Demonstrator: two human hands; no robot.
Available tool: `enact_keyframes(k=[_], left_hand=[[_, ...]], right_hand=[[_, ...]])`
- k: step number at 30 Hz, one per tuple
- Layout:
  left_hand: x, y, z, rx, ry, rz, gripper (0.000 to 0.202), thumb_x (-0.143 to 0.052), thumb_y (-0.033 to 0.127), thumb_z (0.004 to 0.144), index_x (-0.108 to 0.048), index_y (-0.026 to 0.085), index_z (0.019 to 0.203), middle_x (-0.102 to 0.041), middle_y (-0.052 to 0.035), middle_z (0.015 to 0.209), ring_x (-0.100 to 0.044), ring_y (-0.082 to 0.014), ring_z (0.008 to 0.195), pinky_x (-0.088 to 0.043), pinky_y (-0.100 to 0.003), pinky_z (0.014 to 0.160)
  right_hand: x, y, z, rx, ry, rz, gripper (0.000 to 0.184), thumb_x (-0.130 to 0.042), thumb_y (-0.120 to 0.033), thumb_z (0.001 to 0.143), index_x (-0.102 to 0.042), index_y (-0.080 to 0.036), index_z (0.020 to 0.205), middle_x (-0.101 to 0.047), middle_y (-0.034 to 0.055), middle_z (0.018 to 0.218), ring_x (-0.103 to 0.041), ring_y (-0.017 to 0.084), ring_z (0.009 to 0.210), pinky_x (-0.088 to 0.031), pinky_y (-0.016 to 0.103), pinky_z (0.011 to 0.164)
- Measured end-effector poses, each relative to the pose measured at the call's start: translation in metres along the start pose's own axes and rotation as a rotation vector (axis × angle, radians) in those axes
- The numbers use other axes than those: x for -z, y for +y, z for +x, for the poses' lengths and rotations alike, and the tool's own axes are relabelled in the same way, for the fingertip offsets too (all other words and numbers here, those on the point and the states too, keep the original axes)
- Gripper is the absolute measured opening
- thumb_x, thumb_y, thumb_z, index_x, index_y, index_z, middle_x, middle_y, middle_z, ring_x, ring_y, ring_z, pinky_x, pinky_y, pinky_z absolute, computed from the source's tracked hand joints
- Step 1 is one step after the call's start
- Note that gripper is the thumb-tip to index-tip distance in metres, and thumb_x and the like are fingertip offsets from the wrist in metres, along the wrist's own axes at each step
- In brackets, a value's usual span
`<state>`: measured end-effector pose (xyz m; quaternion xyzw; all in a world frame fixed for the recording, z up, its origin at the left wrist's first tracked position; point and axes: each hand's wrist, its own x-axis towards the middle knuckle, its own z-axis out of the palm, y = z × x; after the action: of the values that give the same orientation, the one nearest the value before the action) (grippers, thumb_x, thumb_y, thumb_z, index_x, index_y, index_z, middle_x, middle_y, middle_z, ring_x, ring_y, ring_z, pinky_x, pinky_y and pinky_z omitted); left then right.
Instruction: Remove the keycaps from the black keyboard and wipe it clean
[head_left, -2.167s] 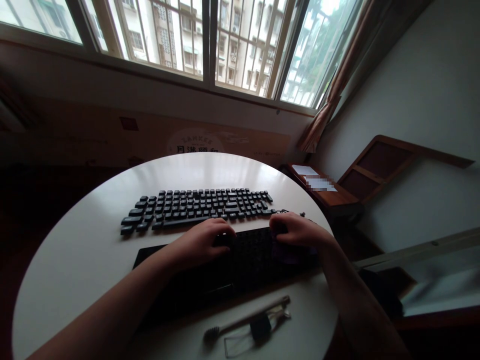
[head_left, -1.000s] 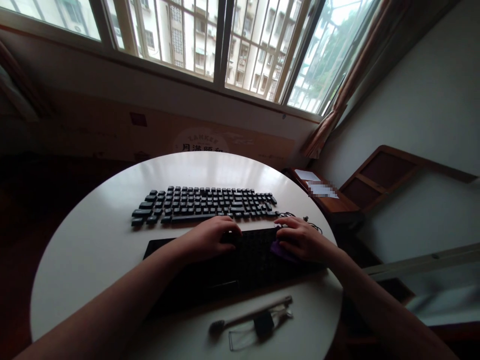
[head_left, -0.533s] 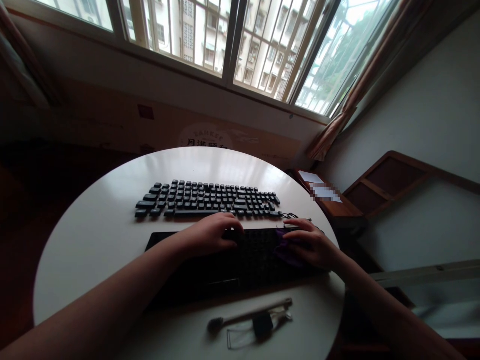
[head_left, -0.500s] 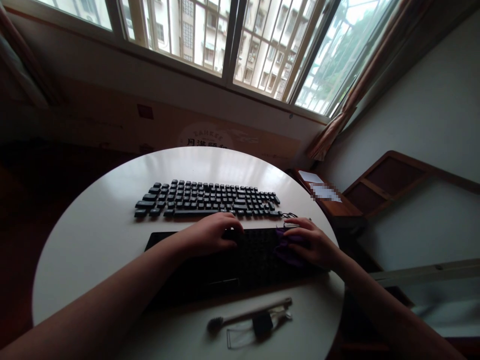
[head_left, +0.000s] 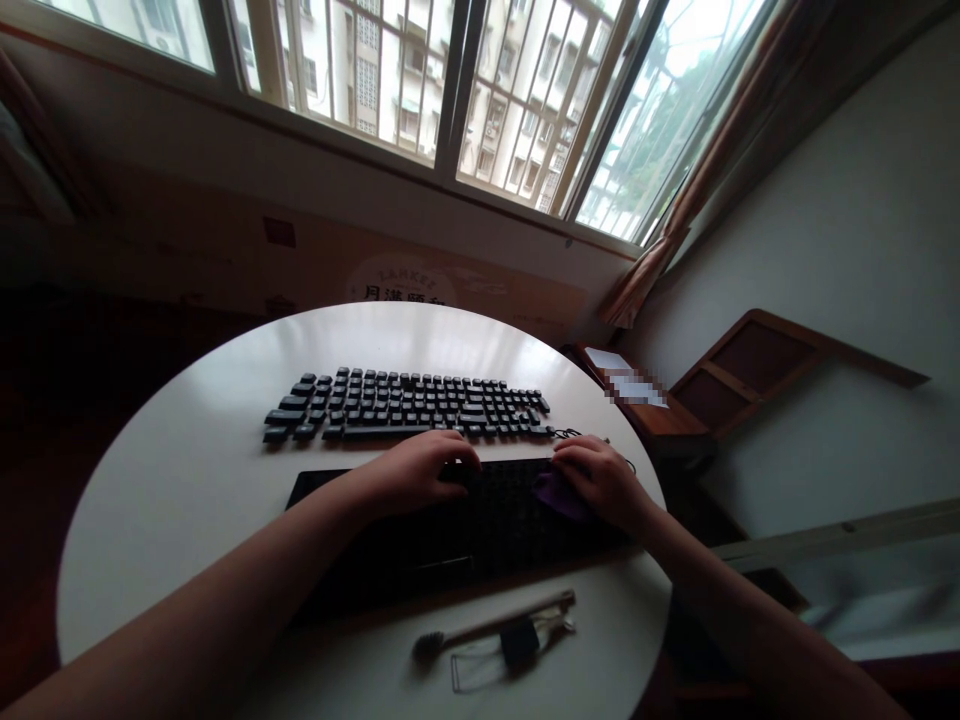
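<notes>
A black keyboard body [head_left: 420,545], apparently without its keycaps, lies across the round white table. My left hand [head_left: 420,470] grips its far side near the middle, fingers curled with the thumb apart. On the right part of the keyboard, my right hand [head_left: 600,480] presses a purple cloth [head_left: 556,495] with bunched fingers; some of the cloth is hidden under the palm. Black keycaps [head_left: 405,405] stand in rows behind the keyboard, laid out in keyboard order. Dark cable [head_left: 574,434] shows beyond my right hand.
In front of the keyboard lie a brush [head_left: 495,622] with a dark bristle head and a small black tool with wire loops [head_left: 519,645]. The white table [head_left: 165,480] has a curved edge. Beyond it on the right is a wooden surface [head_left: 679,425] with papers.
My right hand's fingers have drawn closer together over the purple cloth. My left hand keeps its place on the keyboard. The whole view has shifted slightly.
</notes>
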<state>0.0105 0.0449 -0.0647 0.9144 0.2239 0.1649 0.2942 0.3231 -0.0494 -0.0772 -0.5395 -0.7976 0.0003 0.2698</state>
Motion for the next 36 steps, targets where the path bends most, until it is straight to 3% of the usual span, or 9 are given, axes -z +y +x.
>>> enact_keyframes(k=[3,7,13,20,24,29,33,36], left_hand=[[0.000,-0.001,-0.001,-0.002,0.005,-0.008,0.028,-0.069,0.021,0.074,-0.072,0.024,0.102,-0.067,-0.0049,0.108,-0.064,-0.0222,0.098,-0.049,-0.033,0.088],[0.000,0.000,-0.001,-0.008,0.006,0.007,0.028,-0.069,0.021,0.074,-0.072,0.023,0.102,-0.067,-0.0047,0.107,-0.064,-0.0224,0.098,-0.049,-0.032,0.087],[0.002,0.005,-0.001,0.006,-0.004,0.017,0.028,-0.069,0.018,0.074,-0.072,0.022,0.101,-0.068,-0.0058,0.106,-0.064,-0.0223,0.097,-0.049,-0.033,0.087],[0.002,0.006,-0.002,0.009,-0.004,0.001,0.029,-0.070,0.017,0.073,-0.073,0.022,0.102,-0.067,-0.0060,0.107,-0.063,-0.0230,0.098,-0.049,-0.034,0.088],[0.002,0.005,-0.001,0.012,-0.003,0.003,0.028,-0.071,0.017,0.073,-0.073,0.021,0.101,-0.067,-0.0060,0.106,-0.063,-0.0226,0.097,-0.049,-0.033,0.087],[0.001,0.005,-0.001,0.011,-0.008,0.003,0.028,-0.071,0.017,0.073,-0.073,0.021,0.101,-0.067,-0.0058,0.106,-0.063,-0.0222,0.096,-0.048,-0.032,0.087],[0.001,0.005,-0.001,0.010,-0.004,0.009,0.029,-0.070,0.017,0.074,-0.073,0.021,0.102,-0.066,-0.0058,0.105,-0.062,-0.0216,0.095,-0.048,-0.032,0.087],[0.001,0.006,-0.001,0.014,-0.009,0.012,0.028,-0.069,0.018,0.074,-0.073,0.021,0.102,-0.066,-0.0057,0.105,-0.063,-0.0213,0.095,-0.049,-0.032,0.087]], right_hand=[[0.002,-0.004,-0.001,-0.011,0.044,0.004,0.015,-0.057,-0.021,0.094,-0.071,-0.023,0.096,-0.072,0.0087,0.102,-0.064,0.026,0.100,-0.051,0.045,0.092],[0.005,-0.006,-0.001,-0.044,-0.080,-0.028,0.013,-0.065,-0.029,0.091,-0.072,-0.023,0.100,-0.071,0.0085,0.109,-0.062,0.027,0.104,-0.048,0.046,0.093],[0.007,-0.008,0.001,-0.092,-0.119,0.009,0.012,-0.064,-0.027,0.091,-0.071,-0.022,0.084,-0.071,0.0071,0.098,-0.063,0.026,0.097,-0.048,0.045,0.091],[0.020,-0.001,0.004,-0.102,0.080,0.030,0.018,-0.057,-0.033,0.096,-0.070,-0.020,0.100,-0.069,0.0101,0.104,-0.063,0.026,0.102,-0.050,0.044,0.093],[0.019,0.006,0.003,-0.023,0.018,-0.020,0.030,-0.059,-0.030,0.094,-0.063,-0.022,0.123,-0.063,0.0119,0.124,-0.058,0.028,0.117,-0.047,0.047,0.103],[0.016,0.000,-0.004,0.094,-0.179,-0.092,0.012,-0.065,-0.026,0.090,-0.070,-0.025,0.101,-0.063,0.0094,0.128,-0.057,0.030,0.120,-0.047,0.049,0.101],[0.014,-0.006,-0.004,0.098,-0.256,-0.137,0.026,-0.066,-0.025,0.089,-0.067,-0.026,0.115,-0.061,0.0100,0.133,-0.056,0.030,0.123,-0.046,0.051,0.103],[0.014,-0.006,-0.001,0.122,-0.274,-0.170,0.026,-0.066,-0.026,0.089,-0.067,-0.026,0.116,-0.059,0.0098,0.136,-0.055,0.031,0.124,-0.046,0.051,0.103]])
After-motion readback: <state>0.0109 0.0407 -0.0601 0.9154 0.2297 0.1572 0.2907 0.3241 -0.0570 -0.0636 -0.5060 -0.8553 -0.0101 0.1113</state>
